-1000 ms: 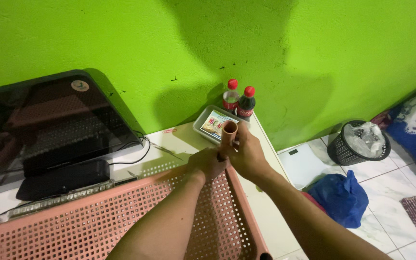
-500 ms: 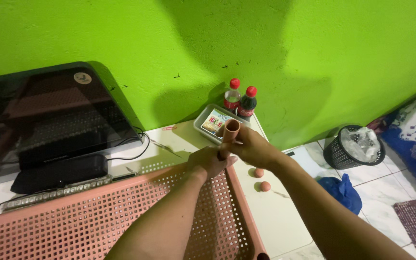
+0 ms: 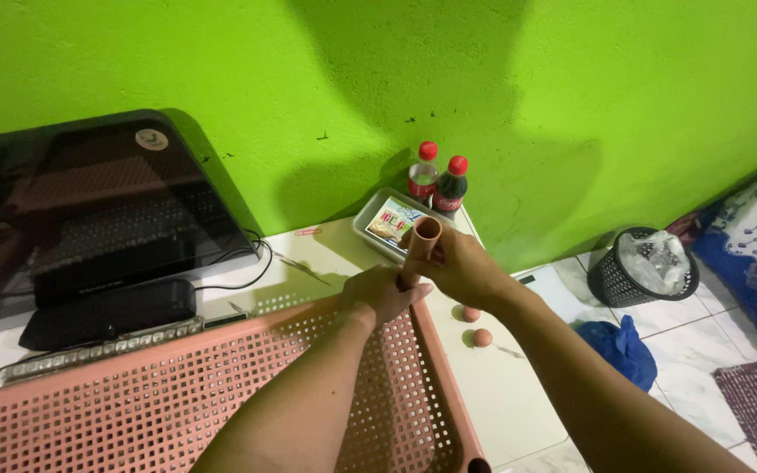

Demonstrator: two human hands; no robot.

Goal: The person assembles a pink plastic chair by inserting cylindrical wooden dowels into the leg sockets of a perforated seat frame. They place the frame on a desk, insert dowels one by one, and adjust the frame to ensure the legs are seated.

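Observation:
My right hand (image 3: 462,267) grips a short brown tube (image 3: 424,238) held upright, its open end facing up. My left hand (image 3: 380,293) closes around the lower end of the same tube, just above the far right corner of a pink perforated plastic basket (image 3: 177,394). Both hands hover over a white tabletop (image 3: 501,385). Two small round brown pieces (image 3: 477,326) lie on the table to the right of my hands.
A laptop (image 3: 89,219) with a dark screen stands at the left, with a cable. A grey tray (image 3: 389,223) and two red-capped dark bottles (image 3: 438,182) sit against the green wall. A black waste basket (image 3: 641,267) and blue cloth (image 3: 624,346) are on the tiled floor.
My hands keep hold of the tube and have hardly shifted. The view has swung so that the two small brown pieces on the table now show beside my right wrist.

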